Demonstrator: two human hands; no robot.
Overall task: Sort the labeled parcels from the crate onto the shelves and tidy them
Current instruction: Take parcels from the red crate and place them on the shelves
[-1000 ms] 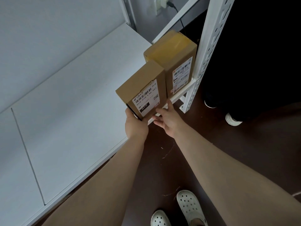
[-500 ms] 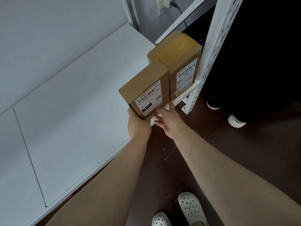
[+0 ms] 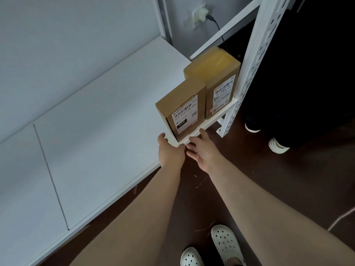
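Both hands meet at the front edge of the white shelf (image 3: 96, 131). On the left, the left hand (image 3: 170, 152) lifts its thumb just beside the labeled parcel (image 3: 182, 106), fingers hidden under the edge, so whether they grip anything I cannot tell. That parcel stands upright on the shelf. Below its label the right hand (image 3: 203, 150) hangs loose, fingers spread, holding nothing. A bigger parcel (image 3: 217, 73) touches its right side.

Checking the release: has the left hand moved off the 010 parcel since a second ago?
Yes. The left hand has drawn back toward the person, off the 010 parcel, to the shelf's front edge.
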